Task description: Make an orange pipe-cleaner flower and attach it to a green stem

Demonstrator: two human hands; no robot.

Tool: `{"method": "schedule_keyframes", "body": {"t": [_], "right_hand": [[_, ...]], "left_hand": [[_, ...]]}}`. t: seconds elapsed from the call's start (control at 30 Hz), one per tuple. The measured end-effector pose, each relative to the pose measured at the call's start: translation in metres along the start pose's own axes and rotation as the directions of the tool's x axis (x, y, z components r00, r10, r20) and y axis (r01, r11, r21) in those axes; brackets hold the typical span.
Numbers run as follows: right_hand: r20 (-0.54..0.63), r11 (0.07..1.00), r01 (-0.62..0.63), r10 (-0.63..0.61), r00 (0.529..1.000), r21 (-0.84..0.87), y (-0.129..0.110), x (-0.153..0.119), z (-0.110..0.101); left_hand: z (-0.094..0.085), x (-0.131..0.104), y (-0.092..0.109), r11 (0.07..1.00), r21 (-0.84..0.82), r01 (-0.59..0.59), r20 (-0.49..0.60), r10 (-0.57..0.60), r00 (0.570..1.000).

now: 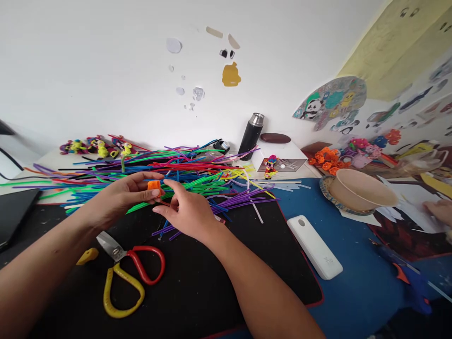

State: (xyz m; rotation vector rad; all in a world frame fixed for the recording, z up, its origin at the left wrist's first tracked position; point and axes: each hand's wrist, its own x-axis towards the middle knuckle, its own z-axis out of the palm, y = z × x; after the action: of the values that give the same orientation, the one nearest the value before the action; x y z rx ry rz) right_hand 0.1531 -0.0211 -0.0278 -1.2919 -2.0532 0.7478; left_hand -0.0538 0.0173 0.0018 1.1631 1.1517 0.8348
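Above the black mat (197, 282), my left hand (122, 195) pinches a small orange fuzzy piece (154, 187) between thumb and fingers. My right hand (190, 212) is close at its right side, index fingertip by the piece, thumb and index finger apart. Whether its curled lower fingers hold anything is hidden. Behind both hands lies a wide heap of coloured pipe cleaners (205, 183), green, blue, red and purple. Scissors (118, 254) with one red and one yellow handle rest below my left hand, next to a small yellow piece (87, 256).
A black flask (251, 136) and a small colourful figure (270, 167) stand at the back. To the right are a white case (314, 247), a beige bowl (365, 190) and a glue gun (406, 278). Another person's hand (439, 210) touches papers at far right. A dark flat device (17, 216) lies left.
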Motion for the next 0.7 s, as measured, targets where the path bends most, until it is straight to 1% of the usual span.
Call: {"method": "schedule_keyframes", "body": {"t": [0.1,0.2,0.33,0.5,0.7], "right_hand": [[0.028,0.999,0.010,-0.009,1.000,-0.031,-0.0014,0.0000,0.0006],[0.033,0.998,0.014,-0.012,0.999,-0.062,-0.0009,0.0004,0.0031],[0.027,0.997,0.016,-0.014,1.000,-0.078,0.0016,0.0015,0.0059],[-0.025,1.000,0.013,-0.013,1.000,-0.011,0.0003,0.0028,0.0029],[-0.026,1.000,0.016,-0.016,1.000,-0.023,-0.0021,0.0014,0.0005]], "left_hand": [[0.0038,-0.0019,-0.0013,0.994,0.107,-0.009,0.079,0.000,0.997],[0.0067,-0.0044,-0.0008,0.986,0.164,-0.022,0.114,0.003,0.993],[0.0069,-0.0065,-0.0001,0.981,0.196,-0.012,0.116,-0.011,0.993],[0.0023,-0.0050,-0.0010,0.985,0.170,-0.014,0.120,-0.007,0.993],[0.0008,-0.0030,0.0008,0.967,0.252,-0.033,0.101,0.007,0.995]]}}
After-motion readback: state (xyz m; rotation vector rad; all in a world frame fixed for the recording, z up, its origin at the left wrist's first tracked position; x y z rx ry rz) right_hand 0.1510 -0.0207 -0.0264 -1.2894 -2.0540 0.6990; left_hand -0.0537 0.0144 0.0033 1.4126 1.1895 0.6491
